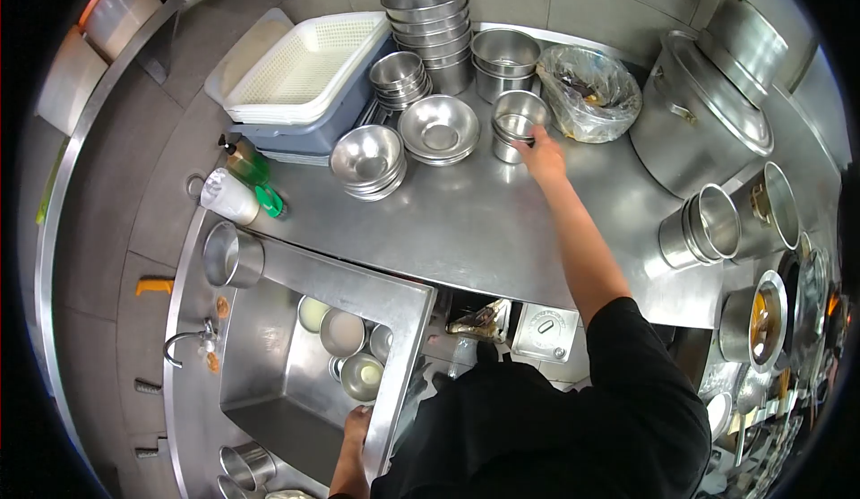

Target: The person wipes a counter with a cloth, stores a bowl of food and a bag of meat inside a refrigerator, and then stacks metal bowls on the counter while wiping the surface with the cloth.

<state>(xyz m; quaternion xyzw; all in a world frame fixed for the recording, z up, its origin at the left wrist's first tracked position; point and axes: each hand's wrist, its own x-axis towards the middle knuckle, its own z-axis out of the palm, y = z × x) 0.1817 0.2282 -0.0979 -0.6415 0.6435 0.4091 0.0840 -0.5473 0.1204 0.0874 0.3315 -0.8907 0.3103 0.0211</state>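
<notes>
On the steel counter, my right hand (545,157) has its fingers closed on the rim of a small round stainless steel pot (520,110). This pot sits upright in or on another of similar size. Just left of it are shallow steel bowls (439,124), stacked, and behind it stand two nested deeper pots (505,49). A clear plastic bag in a bowl (591,96) is close on the right. My left hand (356,423) is down at the near edge of the sink (387,391), its fingers curled at the rim and partly hidden.
Several bowls with cloudy liquid (342,332) sit inside the sink. White baskets (305,64) and tall stacked pots (428,6) line the wall. A large lidded stockpot (685,123) and nested pots (708,221) stand right. Soap bottle (246,163) and faucet (193,338) are left.
</notes>
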